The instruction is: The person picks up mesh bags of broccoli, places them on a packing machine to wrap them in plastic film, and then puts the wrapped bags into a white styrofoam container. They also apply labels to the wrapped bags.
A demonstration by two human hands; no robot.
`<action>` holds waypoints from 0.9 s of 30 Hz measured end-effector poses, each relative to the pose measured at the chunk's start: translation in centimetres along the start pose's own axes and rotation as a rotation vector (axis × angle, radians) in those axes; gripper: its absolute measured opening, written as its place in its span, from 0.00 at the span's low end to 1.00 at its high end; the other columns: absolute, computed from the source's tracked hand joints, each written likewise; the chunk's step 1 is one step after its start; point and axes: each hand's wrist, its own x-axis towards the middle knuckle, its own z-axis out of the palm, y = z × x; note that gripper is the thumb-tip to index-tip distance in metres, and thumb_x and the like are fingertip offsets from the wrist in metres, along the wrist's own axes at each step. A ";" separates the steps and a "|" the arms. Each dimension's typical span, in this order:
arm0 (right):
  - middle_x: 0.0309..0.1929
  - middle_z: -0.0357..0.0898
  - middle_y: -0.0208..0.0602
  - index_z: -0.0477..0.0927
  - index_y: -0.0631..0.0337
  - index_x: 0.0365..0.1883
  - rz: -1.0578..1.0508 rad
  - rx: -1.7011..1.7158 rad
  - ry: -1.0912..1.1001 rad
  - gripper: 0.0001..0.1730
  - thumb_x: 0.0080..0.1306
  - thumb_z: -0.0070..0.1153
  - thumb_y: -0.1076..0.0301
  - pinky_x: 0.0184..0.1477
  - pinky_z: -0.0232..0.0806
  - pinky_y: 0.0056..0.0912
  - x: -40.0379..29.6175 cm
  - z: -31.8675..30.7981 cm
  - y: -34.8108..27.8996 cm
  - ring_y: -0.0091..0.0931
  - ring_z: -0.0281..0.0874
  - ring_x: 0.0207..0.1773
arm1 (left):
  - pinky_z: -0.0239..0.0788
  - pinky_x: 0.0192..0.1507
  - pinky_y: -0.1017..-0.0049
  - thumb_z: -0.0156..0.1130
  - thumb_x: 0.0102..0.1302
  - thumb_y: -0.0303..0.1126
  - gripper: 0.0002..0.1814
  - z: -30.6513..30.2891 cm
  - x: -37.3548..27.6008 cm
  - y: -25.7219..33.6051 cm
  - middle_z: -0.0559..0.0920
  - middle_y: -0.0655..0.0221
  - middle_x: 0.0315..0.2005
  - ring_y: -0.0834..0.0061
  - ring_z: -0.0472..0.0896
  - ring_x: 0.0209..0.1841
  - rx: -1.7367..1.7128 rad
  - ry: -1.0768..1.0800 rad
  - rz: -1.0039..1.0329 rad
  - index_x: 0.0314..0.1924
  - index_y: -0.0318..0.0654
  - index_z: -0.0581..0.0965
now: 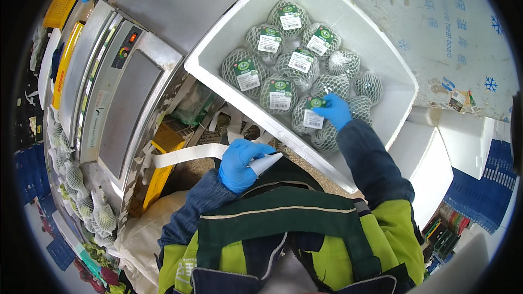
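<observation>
My left hand (241,163), in a blue glove, is closed around a strip of white labels (190,155), whose curled end sticks out past the fingers while the rest trails left. My right hand (335,111), gloved in blue too, reaches into a white foam box (392,61). Its fingers touch the green-and-white label (314,119) on a net-wrapped vegetable or fruit (300,116); whether they pinch the label cannot be told. Several netted packs in the box bear such labels, one of them a pack (300,65) near the middle. Other packs, such as the one at the right (368,85), show no label.
At the left stands a metal wrapping machine (130,118) with a lit red switch. Below it lie more netted vegetables (102,214). A yellow crate or frame (157,183) is beneath its edge. White foam boxes (421,163) and blue crates (480,196) stand at the right.
</observation>
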 end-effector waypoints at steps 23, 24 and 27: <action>0.38 0.77 0.35 0.79 0.58 0.44 -0.415 0.099 -0.428 0.20 0.52 0.65 0.65 0.39 0.66 0.23 -9.8 1.6 -13.5 0.21 0.73 0.37 | 0.72 0.39 0.78 0.65 0.52 0.19 0.11 1.7 -1.1 -0.4 0.80 0.67 0.36 0.81 0.78 0.36 -0.676 0.056 -0.420 0.36 0.34 0.75; 0.37 0.78 0.35 0.79 0.58 0.43 -0.511 -0.084 -0.390 0.18 0.52 0.65 0.66 0.37 0.66 0.22 -10.3 1.4 -14.0 0.20 0.73 0.36 | 0.71 0.36 0.79 0.66 0.52 0.20 0.09 1.6 -1.1 -0.6 0.80 0.67 0.35 0.82 0.77 0.34 -0.542 0.043 -0.386 0.33 0.35 0.75; 0.33 0.79 0.34 0.81 0.59 0.37 -0.302 0.083 -0.453 0.14 0.52 0.66 0.67 0.33 0.66 0.22 -10.9 1.0 -14.6 0.20 0.74 0.31 | 0.65 0.29 0.79 0.68 0.47 0.23 0.08 0.8 -0.4 -0.6 0.79 0.66 0.30 0.78 0.75 0.30 -0.130 0.057 -0.219 0.27 0.36 0.76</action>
